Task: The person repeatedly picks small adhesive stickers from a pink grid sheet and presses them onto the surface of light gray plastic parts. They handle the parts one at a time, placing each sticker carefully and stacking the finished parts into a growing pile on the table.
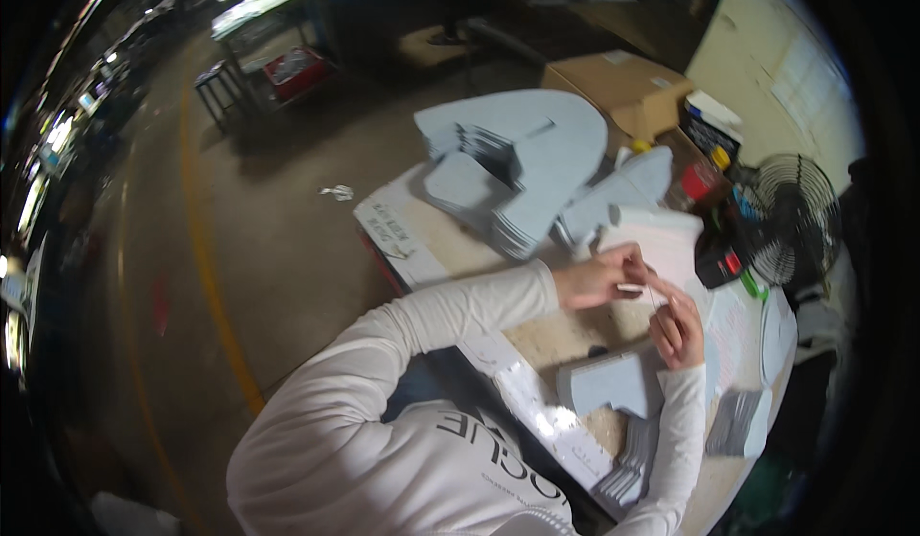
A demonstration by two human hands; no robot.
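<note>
My left hand [606,277] and my right hand [678,330] meet over the worktable [450,239], fingertips close together. The left fingers are pinched, with a small white bit [630,289] showing at them; what it is I cannot make out. On my right hand the index finger points toward the left hand while the others curl in. Anything between its fingers is too small to name. Just below the hands lies a stack of grey flat cut pieces [604,383]. Behind them rests a pale sheet of paper [661,239].
Large curved grey pieces [565,134] are piled at the far side. More grey stacks [738,423] lie at the right. A black fan [791,220], a red-topped bottle [700,182] and a cardboard box [618,86] stand along the back right. Another table [264,9] stands across the floor.
</note>
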